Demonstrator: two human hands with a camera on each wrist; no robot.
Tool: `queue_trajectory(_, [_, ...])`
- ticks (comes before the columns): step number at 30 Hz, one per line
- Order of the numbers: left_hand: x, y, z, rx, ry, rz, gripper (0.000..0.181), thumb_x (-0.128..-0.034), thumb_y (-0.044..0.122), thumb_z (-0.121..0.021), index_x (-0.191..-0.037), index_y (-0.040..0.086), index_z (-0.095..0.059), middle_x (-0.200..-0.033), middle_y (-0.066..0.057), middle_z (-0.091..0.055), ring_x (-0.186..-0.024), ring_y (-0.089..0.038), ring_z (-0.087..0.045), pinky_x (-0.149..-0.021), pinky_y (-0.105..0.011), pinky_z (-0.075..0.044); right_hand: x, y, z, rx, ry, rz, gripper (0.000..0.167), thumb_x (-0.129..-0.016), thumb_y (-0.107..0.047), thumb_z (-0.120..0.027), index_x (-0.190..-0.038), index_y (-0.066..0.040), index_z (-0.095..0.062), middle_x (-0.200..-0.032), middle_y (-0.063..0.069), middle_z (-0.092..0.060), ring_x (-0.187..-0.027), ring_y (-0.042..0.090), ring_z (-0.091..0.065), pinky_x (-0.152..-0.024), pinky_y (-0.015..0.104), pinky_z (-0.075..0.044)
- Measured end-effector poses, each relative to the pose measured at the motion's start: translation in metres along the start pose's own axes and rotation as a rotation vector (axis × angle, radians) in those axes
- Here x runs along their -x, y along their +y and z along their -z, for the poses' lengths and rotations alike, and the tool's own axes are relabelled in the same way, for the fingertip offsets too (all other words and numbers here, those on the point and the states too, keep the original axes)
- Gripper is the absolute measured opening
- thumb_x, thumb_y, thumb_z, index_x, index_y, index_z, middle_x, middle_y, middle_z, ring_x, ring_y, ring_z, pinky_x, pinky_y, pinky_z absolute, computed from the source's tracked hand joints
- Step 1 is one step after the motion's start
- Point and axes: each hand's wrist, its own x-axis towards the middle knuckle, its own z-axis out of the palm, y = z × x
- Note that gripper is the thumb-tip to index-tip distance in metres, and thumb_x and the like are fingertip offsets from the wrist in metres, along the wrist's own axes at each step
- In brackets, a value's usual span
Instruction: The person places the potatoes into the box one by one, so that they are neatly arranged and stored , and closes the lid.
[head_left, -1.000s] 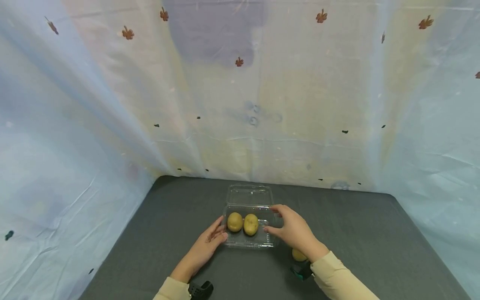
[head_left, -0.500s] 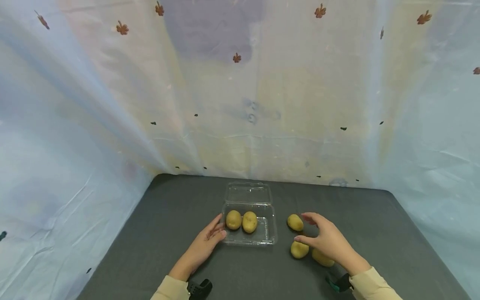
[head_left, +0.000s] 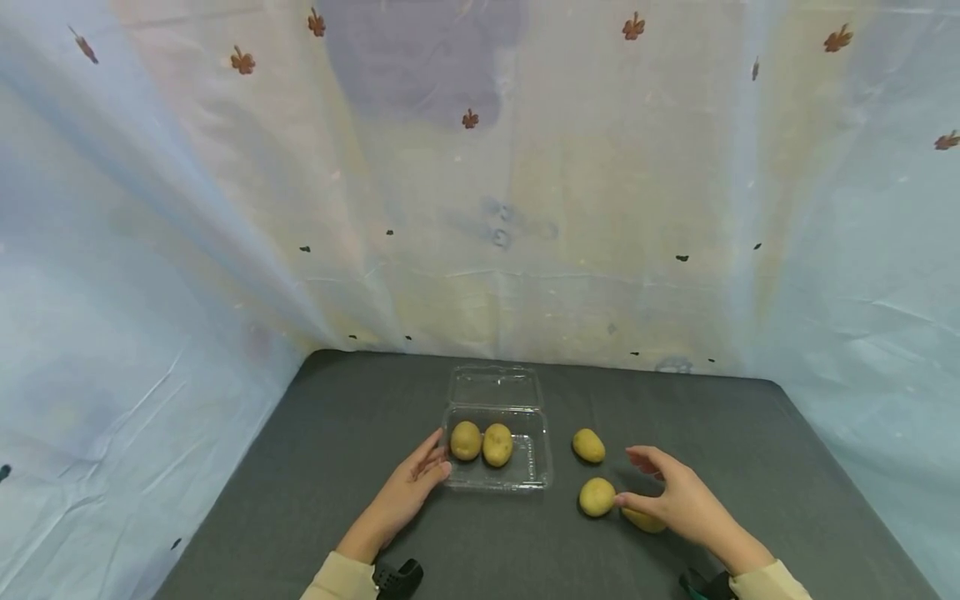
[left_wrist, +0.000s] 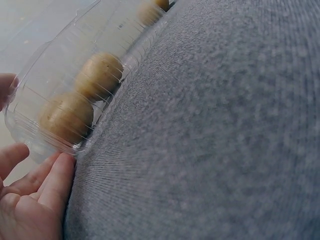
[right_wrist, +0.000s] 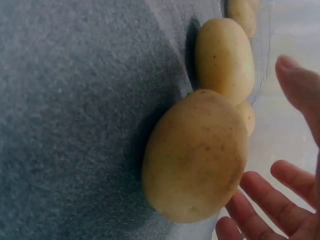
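Observation:
A clear plastic box (head_left: 528, 479) with its lid (head_left: 496, 387) folded back holds two potatoes (head_left: 466, 441) (head_left: 497, 445) in its left part. My left hand (head_left: 405, 495) rests its fingers against the box's left side; the left wrist view shows those fingertips (left_wrist: 64, 167) at the box end. Right of the box lie three loose potatoes (head_left: 588, 446) (head_left: 597, 497) (head_left: 643, 520). Over the rightmost one hovers my right hand (head_left: 690, 504), thumb and fingers apart with nothing between them. In the right wrist view that hand (right_wrist: 285, 200) is beside the nearest potato (right_wrist: 195, 156).
Everything stands on a dark grey cloth-covered table (head_left: 360, 400). A pale patterned curtain (head_left: 585, 208) hangs behind it and along both sides.
My right hand has moved away from the box, rightwards and towards the table's front, over the loose potatoes, which it has uncovered. My left hand has stayed at the box.

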Motion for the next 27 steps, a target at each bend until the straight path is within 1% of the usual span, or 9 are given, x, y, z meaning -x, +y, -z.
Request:
queue_trajectory(5, [0.0,-0.001,0.0,0.007,-0.001,-0.004,0.066,-0.099,0.042,-0.054,-0.155,0.031,-0.02,-0.15,-0.01,-0.038,-0.138,-0.028,-0.035,-0.109,-0.053,-0.031,-0.002,0.001,0.0,-0.017,-0.024,-0.005,0.08,-0.074,-0.054,-0.078,-0.137,-0.012,-0.051,-0.132,0.008,-0.055,-0.113,0.028,-0.056,-0.093,0.049,-0.046])
queue_trajectory(11, [-0.003,-0.003,0.001,0.008,-0.003,-0.011,0.068,-0.0995,0.04,-0.054,-0.156,0.024,-0.019,-0.15,-0.015,-0.037,-0.138,-0.032,-0.034,-0.109,-0.055,-0.03,0.005,0.003,0.001,-0.049,-0.097,-0.028,0.08,-0.073,-0.05,-0.081,-0.137,-0.013,-0.05,-0.134,0.01,-0.054,-0.115,0.031,-0.056,-0.092,0.05,-0.048])
queue_trajectory(15, [-0.001,0.0,0.002,0.0,0.003,-0.011,0.069,-0.0995,0.04,-0.054,-0.156,0.021,-0.019,-0.15,-0.017,-0.037,-0.137,-0.034,-0.034,-0.108,-0.055,-0.03,0.013,0.009,0.001,-0.055,-0.124,-0.002,0.079,-0.074,-0.048,-0.081,-0.137,-0.012,-0.05,-0.134,0.012,-0.055,-0.113,0.03,-0.058,-0.088,0.044,-0.051])
queue_trajectory(18, [-0.001,0.001,0.002,-0.004,0.006,-0.009,0.068,-0.0996,0.041,-0.053,-0.156,0.024,-0.019,-0.15,-0.016,-0.037,-0.138,-0.032,-0.034,-0.108,-0.055,-0.031,0.018,0.013,0.0,-0.045,-0.133,0.028,0.078,-0.075,-0.048,-0.08,-0.137,-0.012,-0.05,-0.132,0.01,-0.056,-0.111,0.027,-0.059,-0.084,0.037,-0.052])
queue_trajectory(21, [0.0,0.002,0.001,-0.004,0.007,-0.002,0.068,-0.0988,0.043,-0.054,-0.156,0.027,-0.02,-0.15,-0.014,-0.037,-0.138,-0.03,-0.034,-0.109,-0.054,-0.03,0.021,0.016,-0.001,-0.058,-0.15,0.038,0.077,-0.077,-0.047,-0.079,-0.137,-0.011,-0.049,-0.131,0.009,-0.057,-0.11,0.027,-0.058,-0.082,0.034,-0.052])
queue_trajectory(23, [0.002,0.006,0.0,0.001,0.004,0.004,0.071,-0.0975,0.045,-0.055,-0.156,0.026,-0.019,-0.151,-0.014,-0.037,-0.138,-0.03,-0.034,-0.109,-0.054,-0.029,0.021,0.017,-0.002,-0.074,-0.161,0.032,0.077,-0.077,-0.047,-0.079,-0.138,-0.01,-0.049,-0.131,0.009,-0.057,-0.112,0.027,-0.058,-0.084,0.035,-0.052])
queue_trajectory(27, [0.011,0.023,-0.002,0.018,-0.008,0.004,0.076,-0.0955,0.048,-0.057,-0.156,0.02,-0.02,-0.151,-0.017,-0.036,-0.138,-0.032,-0.034,-0.11,-0.055,-0.027,0.023,0.019,-0.004,-0.09,-0.169,0.013,0.074,-0.079,-0.046,-0.078,-0.137,-0.011,-0.049,-0.13,0.007,-0.058,-0.114,0.027,-0.058,-0.086,0.037,-0.051])
